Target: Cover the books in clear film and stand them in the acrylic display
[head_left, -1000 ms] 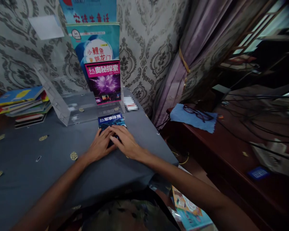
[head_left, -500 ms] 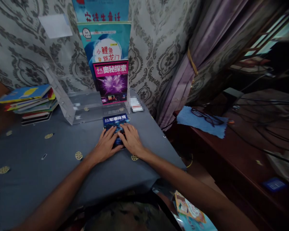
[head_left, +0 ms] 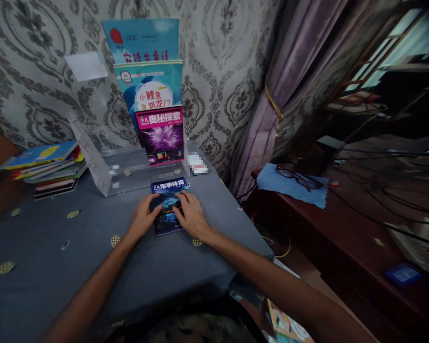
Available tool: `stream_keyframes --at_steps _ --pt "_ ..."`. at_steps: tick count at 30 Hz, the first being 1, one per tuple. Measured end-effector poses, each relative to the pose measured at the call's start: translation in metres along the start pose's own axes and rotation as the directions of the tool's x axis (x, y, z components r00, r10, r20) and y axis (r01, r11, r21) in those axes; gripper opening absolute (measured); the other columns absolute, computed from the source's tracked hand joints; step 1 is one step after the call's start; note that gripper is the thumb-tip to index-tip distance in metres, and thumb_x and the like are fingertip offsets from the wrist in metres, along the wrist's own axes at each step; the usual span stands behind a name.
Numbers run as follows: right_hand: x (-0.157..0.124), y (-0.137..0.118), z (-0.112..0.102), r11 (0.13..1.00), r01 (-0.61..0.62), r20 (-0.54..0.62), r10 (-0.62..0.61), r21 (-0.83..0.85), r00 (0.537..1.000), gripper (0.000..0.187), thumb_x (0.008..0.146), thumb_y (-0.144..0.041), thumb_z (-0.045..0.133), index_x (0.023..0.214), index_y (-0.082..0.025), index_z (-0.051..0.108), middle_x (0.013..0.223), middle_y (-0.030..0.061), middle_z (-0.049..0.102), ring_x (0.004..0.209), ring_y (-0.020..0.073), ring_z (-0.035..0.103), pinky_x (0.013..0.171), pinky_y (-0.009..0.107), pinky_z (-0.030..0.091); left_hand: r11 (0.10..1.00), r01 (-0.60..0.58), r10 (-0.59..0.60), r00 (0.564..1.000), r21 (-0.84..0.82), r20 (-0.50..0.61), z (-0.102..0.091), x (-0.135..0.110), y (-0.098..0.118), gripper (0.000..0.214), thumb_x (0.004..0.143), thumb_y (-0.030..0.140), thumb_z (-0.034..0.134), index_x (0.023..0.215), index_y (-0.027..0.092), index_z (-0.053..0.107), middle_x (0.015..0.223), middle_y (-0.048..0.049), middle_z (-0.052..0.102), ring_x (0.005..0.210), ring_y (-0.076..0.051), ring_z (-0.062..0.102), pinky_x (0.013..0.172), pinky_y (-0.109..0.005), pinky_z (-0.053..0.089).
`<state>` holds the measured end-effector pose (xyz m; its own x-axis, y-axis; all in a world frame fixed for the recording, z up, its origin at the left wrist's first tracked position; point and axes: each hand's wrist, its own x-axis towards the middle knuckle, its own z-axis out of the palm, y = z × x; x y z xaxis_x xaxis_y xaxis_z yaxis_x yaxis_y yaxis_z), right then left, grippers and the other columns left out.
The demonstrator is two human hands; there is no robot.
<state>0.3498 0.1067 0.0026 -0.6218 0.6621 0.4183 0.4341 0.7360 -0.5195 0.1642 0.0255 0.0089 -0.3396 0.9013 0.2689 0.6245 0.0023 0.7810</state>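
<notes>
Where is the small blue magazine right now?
In the head view, the magazine lies flat on the grey tablecloth, under the left hand and right hand, in front of the clear acrylic display rack.

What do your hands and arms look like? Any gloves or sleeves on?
The left hand and right hand wear no gloves, and no ring or watch shows. The left forearm and right forearm are bare, with no sleeve in view. Dark mottled camouflage-like clothing shows at the bottom of the view.
</notes>
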Motion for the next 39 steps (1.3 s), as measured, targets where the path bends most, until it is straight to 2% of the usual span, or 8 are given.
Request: stream_keyframes --at_steps 5,10,15,23,29,33,37,39 --pt "0.001 0.002 0.001 0.999 -0.006 -0.038 0.008 0.049 0.999 0.041 0.098 -0.031 0.047 0.135 -0.015 0.054 0.139 0.0196 0.053 0.13 0.0314 0.049 0.11 0.052 0.043 0.924 0.115 -0.156 0.984 -0.366 -0.085 0.003 0.003 0.002 0.05 0.079 0.041 0.068 0.125 0.023 0.056 0.128 -0.009 0.063 0.106 -0.023 0.065 0.091 -0.037 0.053" --pt "0.0 0.005 0.001 0.997 0.006 -0.084 0.0 0.078 0.996 0.038 0.097 -0.03 0.047 0.132 -0.017 0.056 0.136 0.0182 0.055 0.129 0.0306 0.051 0.109 0.052 0.045 0.613 0.312 -0.444 0.896 -0.726 0.01 0.009 0.004 0.01 0.058 0.065 0.033 0.082 0.116 0.02 0.058 0.097 -0.0033 0.072 0.075 -0.015 0.069 0.069 -0.026 0.055" --pt "0.0 0.007 0.003 0.99 -0.022 -0.119 0.039 0.139 0.992 0.043 0.1 -0.036 0.043 0.137 -0.014 0.05 0.143 0.0204 0.049 0.136 0.0299 0.047 0.114 0.051 0.042 0.545 0.326 -0.392 0.913 -0.772 0.109 0.004 0.003 0.022 0.041 0.063 0.033 0.085 0.096 0.017 0.067 0.089 -0.0045 0.076 0.076 -0.018 0.072 0.072 -0.028 0.058" --pt "0.006 0.009 0.008 0.946 -0.115 -0.248 0.195 0.304 0.949 0.057 0.103 -0.046 0.034 0.151 -0.015 0.034 0.14 0.0202 0.054 0.134 0.0292 0.05 0.112 0.052 0.042 0.388 0.318 -0.253 0.939 -0.865 0.232 -0.004 -0.001 0.037 0.041 0.071 0.028 0.084 0.107 0.017 0.068 0.099 -0.0052 0.077 0.088 -0.02 0.074 0.085 -0.032 0.059" --pt "0.015 -0.001 -0.005 0.881 -0.101 -0.325 0.275 0.462 0.905 0.047 0.105 -0.046 0.025 0.133 -0.018 0.051 0.125 0.0137 0.066 0.115 0.0241 0.063 0.098 0.04 0.051 0.425 0.321 -0.21 0.945 -0.846 0.252 -0.013 -0.001 0.049 0.047 0.07 0.031 0.084 0.113 0.019 0.068 0.1 -0.0051 0.077 0.094 -0.022 0.074 0.086 -0.033 0.059" --pt "0.03 -0.01 -0.019 0.872 -0.016 -0.415 0.249 0.489 0.875 0.041 0.104 -0.045 0.026 0.118 -0.018 0.054 0.107 0.0113 0.069 0.097 0.0221 0.064 0.089 0.035 0.052 0.617 0.227 -0.108 0.973 -0.754 0.204 -0.028 0.007 0.063 0.044 0.073 0.043 0.081 0.108 0.018 0.071 0.104 -0.0078 0.076 0.104 -0.026 0.07 0.092 -0.036 0.055" --pt "0.043 -0.011 -0.023 0.88 0.09 -0.466 0.157 0.466 0.871 0.038 0.104 -0.044 0.028 0.123 -0.018 0.049 0.11 0.0117 0.066 0.102 0.0222 0.062 0.093 0.035 0.05 0.839 0.039 0.01 0.996 -0.543 0.088 -0.046 0.017 0.074 0.036 0.08 0.042 0.071 0.109 0.021 0.07 0.116 -0.005 0.073 0.116 -0.026 0.062 0.102 -0.036 0.048" --pt "0.045 -0.008 -0.019 0.89 0.118 -0.478 0.122 0.441 0.87 0.04 0.103 -0.044 0.028 0.127 -0.017 0.045 0.115 0.0131 0.065 0.106 0.0228 0.062 0.096 0.036 0.049 0.905 0.006 0.023 0.998 -0.426 0.062 -0.051 0.02 0.074 0.032 0.08 0.037 0.065 0.108 0.022 0.07 0.111 -0.0032 0.072 0.11 -0.024 0.062 0.093 -0.033 0.051"
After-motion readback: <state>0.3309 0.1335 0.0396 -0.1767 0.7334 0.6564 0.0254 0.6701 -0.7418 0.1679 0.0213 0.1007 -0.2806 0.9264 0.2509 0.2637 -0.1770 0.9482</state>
